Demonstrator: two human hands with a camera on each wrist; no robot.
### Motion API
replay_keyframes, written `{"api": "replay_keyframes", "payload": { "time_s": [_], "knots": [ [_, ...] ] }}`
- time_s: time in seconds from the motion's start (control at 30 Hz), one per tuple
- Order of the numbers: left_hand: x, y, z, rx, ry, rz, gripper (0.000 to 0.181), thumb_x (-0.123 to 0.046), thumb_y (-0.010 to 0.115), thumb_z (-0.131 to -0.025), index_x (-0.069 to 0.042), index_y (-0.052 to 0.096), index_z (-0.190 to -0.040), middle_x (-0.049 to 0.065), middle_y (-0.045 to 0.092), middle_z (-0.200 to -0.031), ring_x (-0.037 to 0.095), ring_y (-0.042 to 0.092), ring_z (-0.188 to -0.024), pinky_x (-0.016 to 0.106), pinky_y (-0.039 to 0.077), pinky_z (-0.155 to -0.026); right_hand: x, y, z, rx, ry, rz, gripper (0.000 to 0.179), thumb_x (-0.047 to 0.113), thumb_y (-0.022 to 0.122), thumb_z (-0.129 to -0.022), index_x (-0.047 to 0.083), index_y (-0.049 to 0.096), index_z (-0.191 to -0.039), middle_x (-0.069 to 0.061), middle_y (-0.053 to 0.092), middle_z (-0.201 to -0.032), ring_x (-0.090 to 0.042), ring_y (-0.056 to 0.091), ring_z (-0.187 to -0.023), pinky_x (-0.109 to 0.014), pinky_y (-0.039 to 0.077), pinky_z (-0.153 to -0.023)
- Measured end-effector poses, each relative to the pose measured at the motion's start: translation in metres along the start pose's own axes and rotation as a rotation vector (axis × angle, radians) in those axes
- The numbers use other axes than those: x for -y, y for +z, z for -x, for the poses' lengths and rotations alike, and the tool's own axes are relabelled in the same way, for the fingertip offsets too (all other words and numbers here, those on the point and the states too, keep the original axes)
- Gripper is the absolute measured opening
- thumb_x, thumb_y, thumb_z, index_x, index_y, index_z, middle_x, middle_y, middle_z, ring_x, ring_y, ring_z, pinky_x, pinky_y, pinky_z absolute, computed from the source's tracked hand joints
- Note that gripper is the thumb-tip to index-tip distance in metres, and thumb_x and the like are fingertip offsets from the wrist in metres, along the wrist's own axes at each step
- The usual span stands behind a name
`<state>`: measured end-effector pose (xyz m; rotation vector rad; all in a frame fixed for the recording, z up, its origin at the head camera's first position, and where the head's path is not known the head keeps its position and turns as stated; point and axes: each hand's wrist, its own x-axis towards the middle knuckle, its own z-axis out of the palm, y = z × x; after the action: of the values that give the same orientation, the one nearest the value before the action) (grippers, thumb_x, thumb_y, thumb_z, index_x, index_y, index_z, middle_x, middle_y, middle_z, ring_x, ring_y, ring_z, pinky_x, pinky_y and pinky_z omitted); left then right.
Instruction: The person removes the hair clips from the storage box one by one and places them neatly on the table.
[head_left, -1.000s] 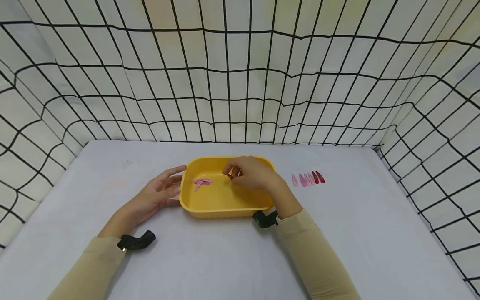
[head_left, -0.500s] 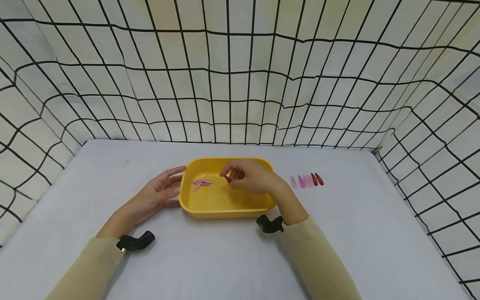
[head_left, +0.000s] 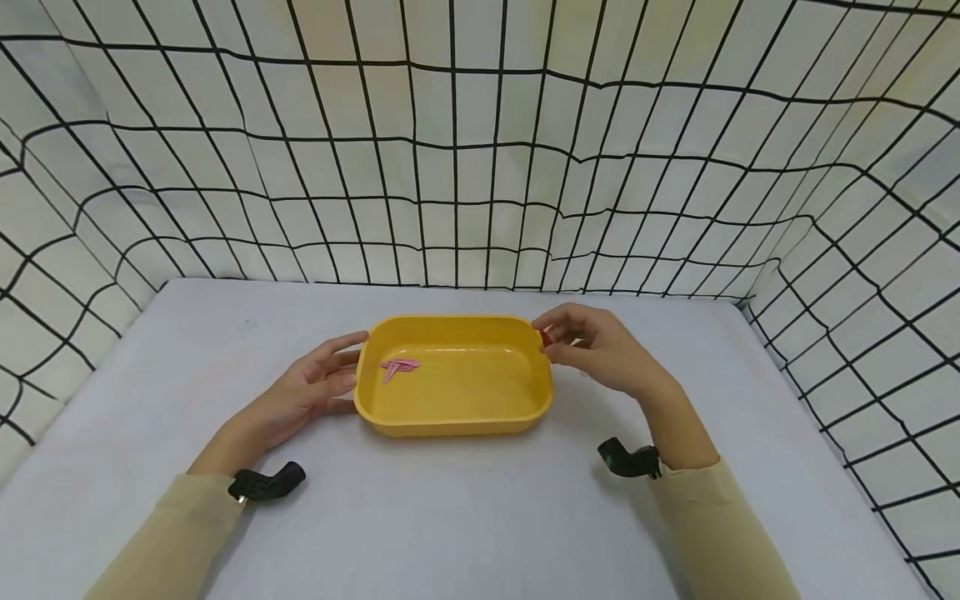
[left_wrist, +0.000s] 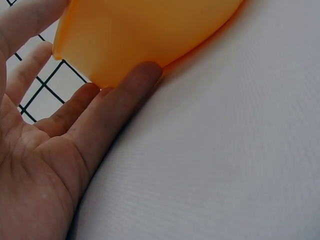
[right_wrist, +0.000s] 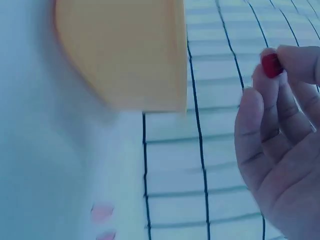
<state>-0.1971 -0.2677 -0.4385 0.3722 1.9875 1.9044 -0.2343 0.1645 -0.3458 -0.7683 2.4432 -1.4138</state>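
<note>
A yellow plastic tub [head_left: 457,427] stands on the white table. My left hand [head_left: 300,393] rests against its left end, fingers spread and fairly straight; the left wrist view has the thumb [left_wrist: 142,80] along the tub's outer wall. Between the thumb and fingertips of my right hand [head_left: 603,346] is a red hair clip [right_wrist: 271,65], raised at the tub's right rim. Several pink hair clips [head_left: 397,367] lie crossed in a small pile on the left of the tub's floor. Behind the right hand, the row of clips on the table is nearly all hidden.
Two pink clips, one a blurred pink clip [right_wrist: 102,212], show on the table in the right wrist view. Black wire grid [head_left: 472,179] walls the table at the back and both sides. Each wrist wears a black camera band [head_left: 266,483].
My right hand has moved right with the red hair clip, from over the tub's floor to its right rim, and now covers the clip row. The left hand keeps its place.
</note>
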Motion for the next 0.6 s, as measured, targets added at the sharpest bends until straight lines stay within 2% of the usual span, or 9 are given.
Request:
{"api": "replay_keyframes", "payload": {
  "time_s": [0.13, 0.23, 0.3, 0.6],
  "knots": [
    [0.001, 0.0, 0.002, 0.007, 0.003, 0.002, 0.06, -0.013, 0.052, -0.104, -0.025, 0.028, -0.157, 0.022, 0.027, -0.158, 0.02, 0.059, -0.122, 0.042, 0.057, -0.093, -0.015, -0.021, 0.016, -0.121, 0.077, -0.014, 0.027, 0.015, 0.067, -0.095, 0.015, 0.065, -0.122, -0.012, 0.065, -0.103, -0.027, 0.064, -0.089, -0.029, 0.057, -0.067],
    [0.002, 0.0, 0.003, 0.008, 0.005, 0.01, 0.06, -0.013, 0.052, -0.104, -0.024, 0.028, -0.157, 0.023, 0.026, -0.158, 0.02, 0.06, -0.122, 0.042, 0.057, -0.093, -0.021, -0.037, 0.022, -0.206, 0.101, -0.006, 0.028, 0.017, 0.066, -0.096, 0.014, 0.063, -0.124, -0.012, 0.064, -0.104, -0.022, 0.065, -0.093, -0.028, 0.059, -0.074],
    [0.002, 0.001, 0.002, 0.01, 0.003, 0.017, 0.06, -0.012, 0.052, -0.104, -0.024, 0.028, -0.157, 0.022, 0.026, -0.158, 0.02, 0.059, -0.122, 0.042, 0.057, -0.093, -0.023, -0.044, 0.025, -0.244, 0.108, -0.007, 0.029, 0.017, 0.065, -0.097, 0.012, 0.061, -0.126, -0.013, 0.063, -0.104, -0.021, 0.066, -0.093, -0.025, 0.058, -0.074],
    [0.0, 0.001, 0.0, 0.007, 0.005, 0.019, 0.06, -0.012, 0.053, -0.104, -0.024, 0.028, -0.157, 0.022, 0.027, -0.158, 0.02, 0.059, -0.123, 0.042, 0.057, -0.093, -0.04, -0.058, 0.028, -0.286, 0.114, -0.014, 0.032, 0.018, 0.065, -0.097, 0.007, 0.059, -0.127, -0.011, 0.063, -0.102, -0.018, 0.065, -0.089, -0.023, 0.057, -0.075]
  ]
}}
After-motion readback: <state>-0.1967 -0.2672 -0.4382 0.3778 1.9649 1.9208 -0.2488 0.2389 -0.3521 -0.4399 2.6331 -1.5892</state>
